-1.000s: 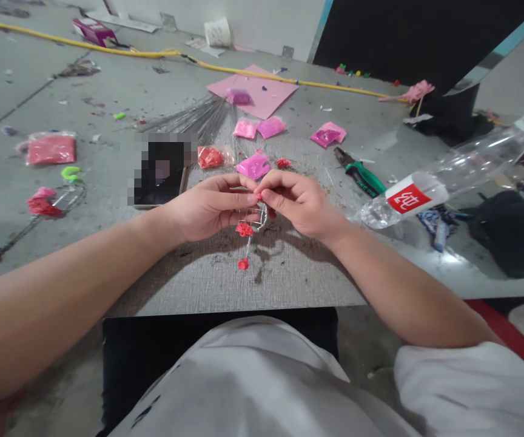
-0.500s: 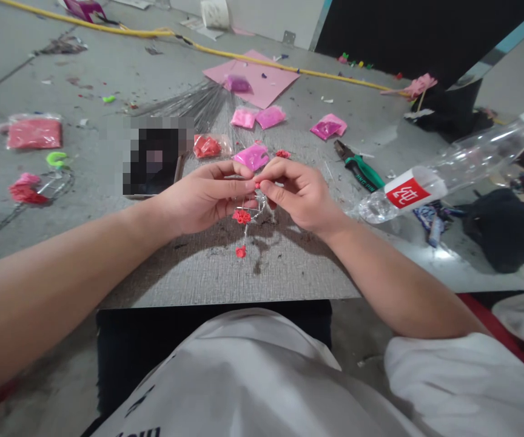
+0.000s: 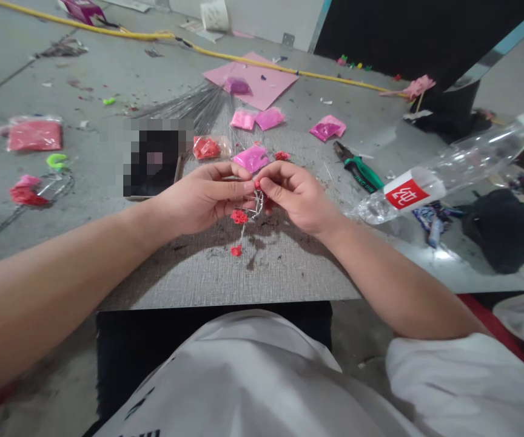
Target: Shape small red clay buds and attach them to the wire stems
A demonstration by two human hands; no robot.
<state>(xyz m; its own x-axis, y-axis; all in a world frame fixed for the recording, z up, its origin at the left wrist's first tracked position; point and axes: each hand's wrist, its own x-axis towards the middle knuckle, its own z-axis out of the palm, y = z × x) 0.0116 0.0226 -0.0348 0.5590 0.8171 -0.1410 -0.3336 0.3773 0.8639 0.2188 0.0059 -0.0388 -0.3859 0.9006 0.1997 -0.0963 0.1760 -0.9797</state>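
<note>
Between my hands is a silvery twisted-wire ornament (image 3: pixel 259 205) with red clay flowers (image 3: pixel 239 216) on it. One small red flower (image 3: pixel 236 250) hangs at its lower end. My left hand (image 3: pixel 219 193) is closed on the wire frame from the left, its fingertips partly hiding it. From the right, my right hand (image 3: pixel 296 194) pinches a small red clay piece (image 3: pixel 257 184) at the top of the wire. Just beyond my fingertips lies a bag of pink clay (image 3: pixel 251 158), with a small lump of red clay (image 3: pixel 282 156) beside it.
Green-handled pliers (image 3: pixel 359 167) and a plastic bottle (image 3: pixel 448 164) lie to the right. A dark pixelated device (image 3: pixel 157 161) and a bag of red clay (image 3: pixel 210 147) are on the left. Behind are thin wires (image 3: pixel 189 106), pink paper (image 3: pixel 262 76) and a yellow cable (image 3: pixel 325 76). Another wire-and-flower piece (image 3: pixel 28 191) rests far left.
The wire ornament has tilted slightly, and its lower flowers have swung a little to the left. Both hands stay in nearly the same place, still gripping.
</note>
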